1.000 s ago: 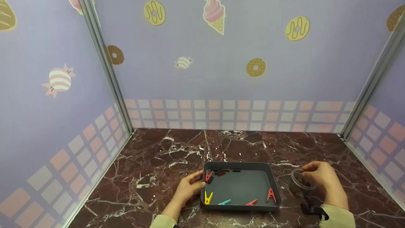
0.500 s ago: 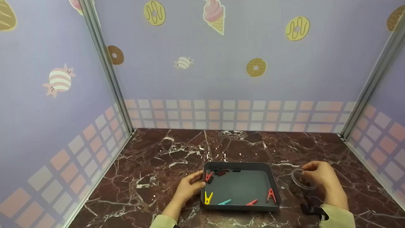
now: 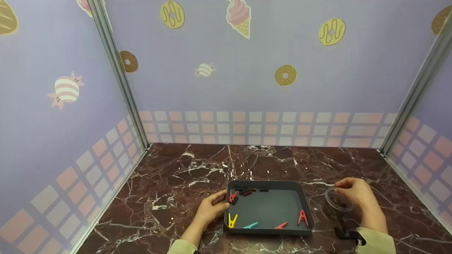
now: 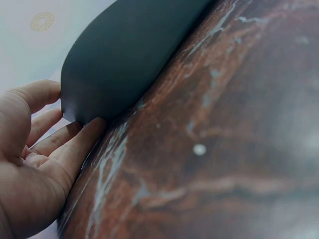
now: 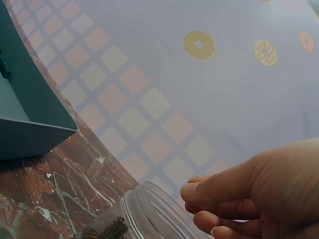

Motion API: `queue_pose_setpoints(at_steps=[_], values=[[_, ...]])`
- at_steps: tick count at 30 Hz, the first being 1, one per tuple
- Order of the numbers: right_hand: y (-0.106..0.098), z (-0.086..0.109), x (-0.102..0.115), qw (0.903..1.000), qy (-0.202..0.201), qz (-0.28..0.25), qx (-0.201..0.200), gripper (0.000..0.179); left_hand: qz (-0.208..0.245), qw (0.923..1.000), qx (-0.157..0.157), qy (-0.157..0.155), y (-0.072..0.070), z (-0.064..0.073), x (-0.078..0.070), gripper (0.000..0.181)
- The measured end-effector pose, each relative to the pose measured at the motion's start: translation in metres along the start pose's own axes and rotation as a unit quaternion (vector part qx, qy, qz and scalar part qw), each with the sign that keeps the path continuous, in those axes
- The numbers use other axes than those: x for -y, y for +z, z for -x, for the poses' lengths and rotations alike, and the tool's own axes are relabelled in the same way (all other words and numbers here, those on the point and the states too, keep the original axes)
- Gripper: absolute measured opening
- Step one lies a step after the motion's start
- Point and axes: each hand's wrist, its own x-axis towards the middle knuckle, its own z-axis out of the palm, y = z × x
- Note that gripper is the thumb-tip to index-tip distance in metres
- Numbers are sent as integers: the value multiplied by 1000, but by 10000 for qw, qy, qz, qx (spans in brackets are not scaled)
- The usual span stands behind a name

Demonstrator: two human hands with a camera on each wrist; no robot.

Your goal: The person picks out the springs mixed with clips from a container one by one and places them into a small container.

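Beside the dark grey tray (image 3: 268, 232), my left hand (image 3: 211, 208) touches the left wall. In the left wrist view its fingertips meet the outside of the tray (image 4: 117, 59). The tray holds several clothespins, among them a yellow clothespin (image 3: 232, 221) and a red clothespin (image 3: 302, 217). Short dark cylinders, such as this dark red cylinder (image 3: 247, 193), lie along its back; one dark cylinder (image 5: 4, 66) looks coiled like a spring. My right hand (image 3: 356, 194) hovers over the mouth of a clear jar (image 3: 344, 210), thumb and fingertips close together, nothing visible in them. Dark pieces (image 5: 115, 226) lie inside the jar.
Both things stand on a dark red marbled tabletop (image 3: 197, 169). A patterned back wall (image 3: 229, 91) and side panels, joined by metal posts (image 3: 122, 76), enclose it. The jar is right of the tray, a small gap between them.
My right hand has shifted slightly left and up over the jar, which stays in place. My left hand, the tray and its contents have not visibly moved.
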Motion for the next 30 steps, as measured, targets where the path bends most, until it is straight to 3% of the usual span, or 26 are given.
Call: queue_pose_setpoints(at_steps=[19,30], values=[[10,0,17,9990,-425,-113,-82,26,24,10000,-53,50,1,-1,1,59],[17,0,30,9974,-642,-182,-266,27,-140,9998,-106,-100,0,0,0,58]])
